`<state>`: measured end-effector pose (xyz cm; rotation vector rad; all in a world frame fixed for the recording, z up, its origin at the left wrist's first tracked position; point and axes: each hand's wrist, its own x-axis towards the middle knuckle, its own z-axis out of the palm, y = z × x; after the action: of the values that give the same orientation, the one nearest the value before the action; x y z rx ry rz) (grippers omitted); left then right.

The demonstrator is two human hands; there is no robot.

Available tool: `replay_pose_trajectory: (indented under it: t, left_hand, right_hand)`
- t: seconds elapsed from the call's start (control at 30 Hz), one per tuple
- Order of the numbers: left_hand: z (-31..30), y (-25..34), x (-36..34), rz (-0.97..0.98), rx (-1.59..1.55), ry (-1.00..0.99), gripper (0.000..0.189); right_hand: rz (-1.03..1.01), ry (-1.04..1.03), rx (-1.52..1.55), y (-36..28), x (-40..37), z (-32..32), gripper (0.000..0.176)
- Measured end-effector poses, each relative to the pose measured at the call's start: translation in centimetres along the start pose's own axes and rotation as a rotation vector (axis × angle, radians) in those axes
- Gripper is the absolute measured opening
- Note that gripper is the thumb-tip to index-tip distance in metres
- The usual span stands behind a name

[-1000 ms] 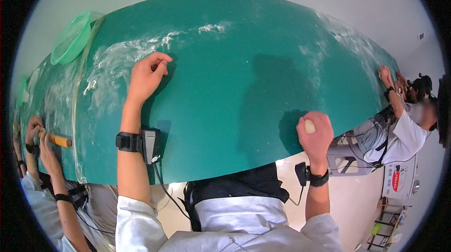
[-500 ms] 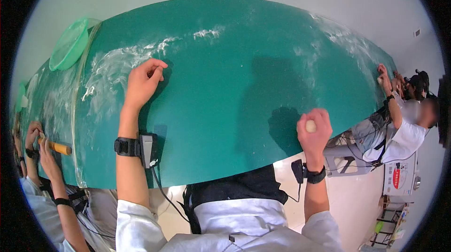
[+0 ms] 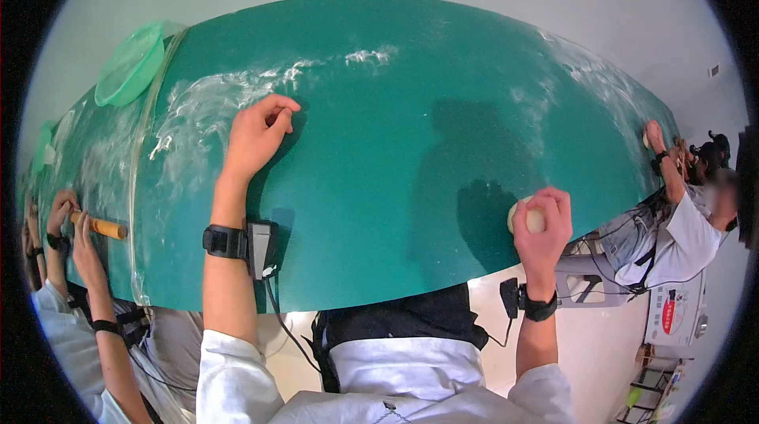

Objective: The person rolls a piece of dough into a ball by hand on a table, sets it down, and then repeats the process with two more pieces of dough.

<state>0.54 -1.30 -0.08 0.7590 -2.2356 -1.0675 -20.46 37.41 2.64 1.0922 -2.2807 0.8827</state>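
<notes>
My left hand (image 3: 259,133) hovers over or rests on the green table (image 3: 364,163), its fingers curled and thumb meeting the fingertips; whatever they may hold is hidden. Smears of white powder (image 3: 213,96) lie just beyond and to the left of it. Near the table's front edge at the right, my right hand (image 3: 544,226) grips a pale, rounded piece of dough (image 3: 528,217), which shows at the left side of the curled fingers. Both wrists wear black straps with small devices.
A light green basin (image 3: 133,68) stands at the far left beside a seam in the table cover. At the left, a co-worker's hands touch an orange-brown roller (image 3: 105,226). Another person (image 3: 680,226) works at the right edge, near a grey stool (image 3: 589,282).
The view has shifted slightly, so most things appear further right. More of the dough shows beside my right hand's fingers. The right co-worker's hand has changed pose.
</notes>
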Motion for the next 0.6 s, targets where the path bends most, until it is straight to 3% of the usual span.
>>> replay_pose_trajectory:
  t: [0.13, 0.23, 0.47, 0.6]
  left_hand:
    - [0.1, -0.1, 0.2, -0.006, 0.027, -0.008, 0.015]
    - [0.1, -0.5, 0.2, -0.004, 0.007, -0.016, 0.015]
    - [-0.1, -0.6, 0.1, -0.007, 0.003, 0.008, 0.015]
    - [0.1, -0.6, 0.2, 0.005, 0.009, 0.01, 0.016]
  right_hand:
    - [0.012, -0.057, -0.063, -1.6, -0.7, -0.3, 0.015]
    - [0.06, -0.126, -0.036, 0.6, 0.0, 0.6, 0.016]
    - [0.031, 0.001, -0.027, -1.0, 0.0, -0.4, 0.017]
    - [0.09, -0.157, -0.108, 0.9, 0.0, 0.6, 0.014]
